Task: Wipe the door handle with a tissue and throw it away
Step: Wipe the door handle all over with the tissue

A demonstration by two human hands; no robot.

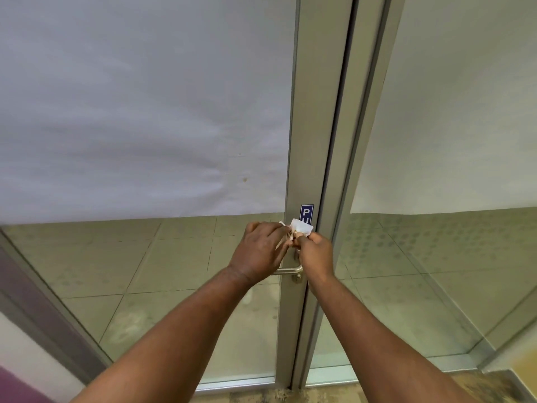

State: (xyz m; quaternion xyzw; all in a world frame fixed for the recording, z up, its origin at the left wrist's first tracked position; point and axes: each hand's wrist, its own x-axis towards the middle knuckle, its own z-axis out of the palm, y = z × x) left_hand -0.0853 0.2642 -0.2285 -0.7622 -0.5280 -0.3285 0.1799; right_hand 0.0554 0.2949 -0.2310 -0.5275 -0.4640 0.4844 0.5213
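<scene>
A white tissue (301,226) is held between both hands in front of the door frame, just above the handle. My left hand (260,250) grips its left part and my right hand (315,253) pinches its right part. The silver lever door handle (290,270) sticks out to the left from the aluminium door stile (309,141), right below my hands; its left end is hidden behind my left wrist. The tissue is apart from the handle.
The door is glass with a white frosted sheet (145,112) over its upper part. A blue sticker (306,212) with white letters sits on the stile above the tissue. A second glass panel (436,257) stands to the right. Tiled floor shows through the glass.
</scene>
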